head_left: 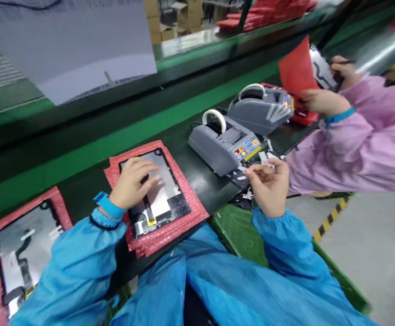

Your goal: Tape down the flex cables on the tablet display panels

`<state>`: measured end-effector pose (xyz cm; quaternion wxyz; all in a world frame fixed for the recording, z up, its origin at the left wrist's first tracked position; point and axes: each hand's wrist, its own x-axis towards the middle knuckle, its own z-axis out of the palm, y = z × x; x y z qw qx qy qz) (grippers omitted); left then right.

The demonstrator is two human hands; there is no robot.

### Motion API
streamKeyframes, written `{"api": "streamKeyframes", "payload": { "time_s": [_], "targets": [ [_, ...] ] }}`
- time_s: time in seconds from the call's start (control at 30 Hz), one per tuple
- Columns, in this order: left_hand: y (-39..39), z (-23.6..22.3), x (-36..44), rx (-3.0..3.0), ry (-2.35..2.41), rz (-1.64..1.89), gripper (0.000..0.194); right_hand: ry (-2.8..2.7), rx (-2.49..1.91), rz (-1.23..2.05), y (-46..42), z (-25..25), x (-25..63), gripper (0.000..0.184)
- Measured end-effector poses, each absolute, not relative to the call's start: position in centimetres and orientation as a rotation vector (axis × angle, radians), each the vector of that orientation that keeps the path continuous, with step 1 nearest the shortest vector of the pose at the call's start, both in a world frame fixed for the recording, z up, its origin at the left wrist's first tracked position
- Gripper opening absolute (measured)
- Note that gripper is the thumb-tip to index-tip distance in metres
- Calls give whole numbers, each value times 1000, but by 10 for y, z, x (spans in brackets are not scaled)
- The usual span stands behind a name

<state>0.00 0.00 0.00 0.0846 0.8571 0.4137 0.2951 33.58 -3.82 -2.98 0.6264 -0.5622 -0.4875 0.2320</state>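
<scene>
My left hand [134, 181] rests over the upper left of a tablet screen panel [160, 194], fingers loosely bent and apart, holding nothing. The panel lies on stacked red bubble-wrap bags [192, 199]. At the front of the nearer grey tape dispenser [223, 142], my right hand [268, 185] is closed in a pinch on the end of a short white strip of tape [242, 170]. The fingertips partly cover that strip. A white tape roll [214, 118] sits in the top of this dispenser.
A second tape dispenser [263, 106] stands just behind. Another screen panel [27, 249] on red wrap lies at far left. Below the bench edge is a green crate [241, 231]. At right, a co-worker's pink sleeves [360, 136] reach in, their hands holding a red bag [297, 68].
</scene>
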Motion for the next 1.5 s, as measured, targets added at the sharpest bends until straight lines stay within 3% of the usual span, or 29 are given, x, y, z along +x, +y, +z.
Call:
{"api": "streamKeyframes", "payload": {
  "time_s": [0.17,0.37,0.93,1.13,1.5],
  "targets": [
    [-6,9,35,2375,1114,782,24,-1460,-1090,1066,-30,-17,272,44],
    [-7,7,36,2218,1217,690,19,-1598,-978,1300,-10,-16,227,46],
    [-1,-1,31,1975,1450,611,17,-1468,-1092,1448,15,-28,217,56],
    [5,-10,43,1982,1732,351,18,-1491,-1201,1463,29,-40,218,59],
    [-1,-13,52,2031,1789,167,25,-1596,-1377,1433,32,-42,217,50]
  ]
}}
